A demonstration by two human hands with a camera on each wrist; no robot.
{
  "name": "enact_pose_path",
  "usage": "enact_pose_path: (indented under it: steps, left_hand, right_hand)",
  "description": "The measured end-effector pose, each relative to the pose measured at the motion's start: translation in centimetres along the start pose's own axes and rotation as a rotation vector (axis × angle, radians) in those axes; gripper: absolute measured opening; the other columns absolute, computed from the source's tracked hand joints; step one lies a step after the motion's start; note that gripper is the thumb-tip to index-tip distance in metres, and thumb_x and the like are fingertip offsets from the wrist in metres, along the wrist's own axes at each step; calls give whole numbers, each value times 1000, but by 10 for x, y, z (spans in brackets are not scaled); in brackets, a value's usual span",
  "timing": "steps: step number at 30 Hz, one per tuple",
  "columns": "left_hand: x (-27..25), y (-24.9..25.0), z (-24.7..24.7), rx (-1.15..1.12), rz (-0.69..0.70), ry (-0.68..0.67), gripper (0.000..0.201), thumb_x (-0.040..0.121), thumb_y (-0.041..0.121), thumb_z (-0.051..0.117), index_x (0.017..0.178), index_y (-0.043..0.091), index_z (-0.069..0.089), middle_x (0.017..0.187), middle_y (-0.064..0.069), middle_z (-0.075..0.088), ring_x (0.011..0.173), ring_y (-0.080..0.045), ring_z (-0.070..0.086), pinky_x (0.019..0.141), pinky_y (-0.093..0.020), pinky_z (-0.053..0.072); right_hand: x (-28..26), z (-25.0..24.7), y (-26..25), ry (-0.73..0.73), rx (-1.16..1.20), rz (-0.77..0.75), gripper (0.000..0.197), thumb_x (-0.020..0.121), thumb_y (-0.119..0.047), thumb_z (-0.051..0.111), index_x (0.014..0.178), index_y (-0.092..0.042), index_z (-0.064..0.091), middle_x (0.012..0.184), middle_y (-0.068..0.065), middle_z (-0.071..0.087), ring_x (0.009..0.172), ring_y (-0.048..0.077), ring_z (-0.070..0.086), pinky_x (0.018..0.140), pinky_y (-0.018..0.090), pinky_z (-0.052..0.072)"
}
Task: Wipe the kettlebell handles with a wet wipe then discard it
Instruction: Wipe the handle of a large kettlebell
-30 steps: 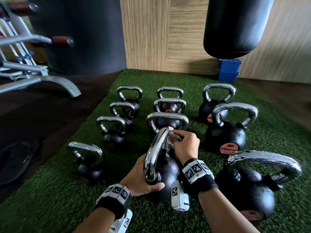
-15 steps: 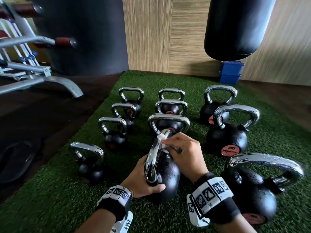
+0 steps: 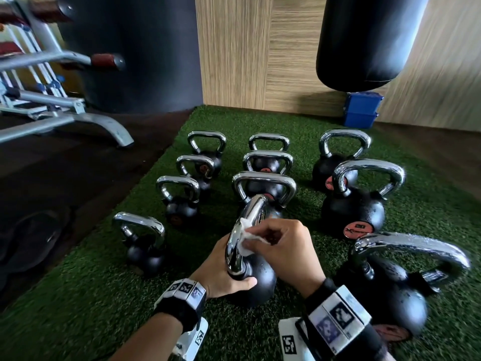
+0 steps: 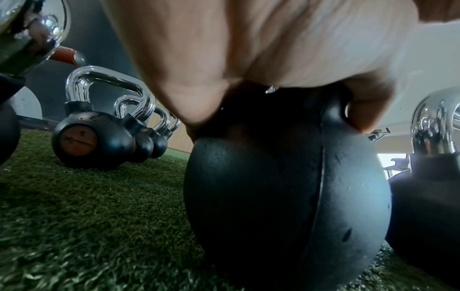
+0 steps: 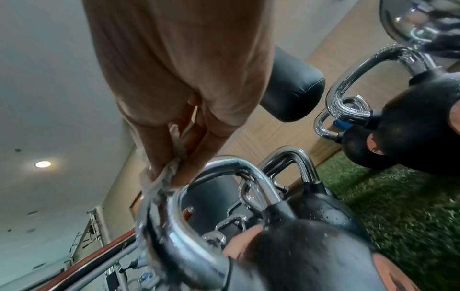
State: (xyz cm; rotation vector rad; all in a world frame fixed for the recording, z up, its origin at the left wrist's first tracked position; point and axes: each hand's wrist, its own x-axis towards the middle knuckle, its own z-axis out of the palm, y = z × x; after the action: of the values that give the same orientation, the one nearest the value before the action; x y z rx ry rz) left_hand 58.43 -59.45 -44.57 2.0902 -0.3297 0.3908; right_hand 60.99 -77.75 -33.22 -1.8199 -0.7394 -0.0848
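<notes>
A black kettlebell point(image 3: 256, 280) with a chrome handle point(image 3: 243, 235) stands on the green turf in front of me. My left hand point(image 3: 221, 272) grips its round body point(image 4: 286, 196) from the left side, thumb across the front. My right hand point(image 3: 281, 246) pinches a crumpled white wet wipe point(image 3: 246, 239) and presses it against the handle's near side. In the right wrist view the wet wipe point(image 5: 161, 181) is bunched between the fingertips point(image 5: 184, 177) on the chrome handle point(image 5: 174, 226).
Several more chrome-handled kettlebells stand in rows on the turf, one large kettlebell point(image 3: 385, 287) close at the right and a small kettlebell point(image 3: 143, 246) at the left. A punching bag point(image 3: 369, 40) hangs over a blue box point(image 3: 361, 109). A weight bench frame point(image 3: 65, 121) stands at the left.
My right hand has slid the wipe from the top of the handle down its near side toward me. The left hand has kept its hold on the kettlebell body.
</notes>
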Motion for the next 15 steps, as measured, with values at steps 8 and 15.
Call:
enact_pose_path:
  steps: [8, 15]
  left_hand:
    - [-2, 0, 0, 29, -48, 7, 55, 72, 15, 87, 115, 29, 54, 92, 6, 68, 89, -15, 70, 95, -29, 54]
    - [-2, 3, -1, 20, -99, -73, 33, 74, 16, 81, 67, 29, 51, 62, 22, 54, 63, 8, 53, 69, -11, 39]
  right_hand:
    - [-27, 16, 18, -22, 8, 117, 18, 63, -21, 92, 69, -25, 75, 67, -15, 72, 58, -3, 64, 55, 8, 44]
    - [-34, 20, 34, -67, -59, 123, 21, 61, -17, 93, 67, -26, 75, 69, -16, 72, 64, -2, 66, 59, 7, 45]
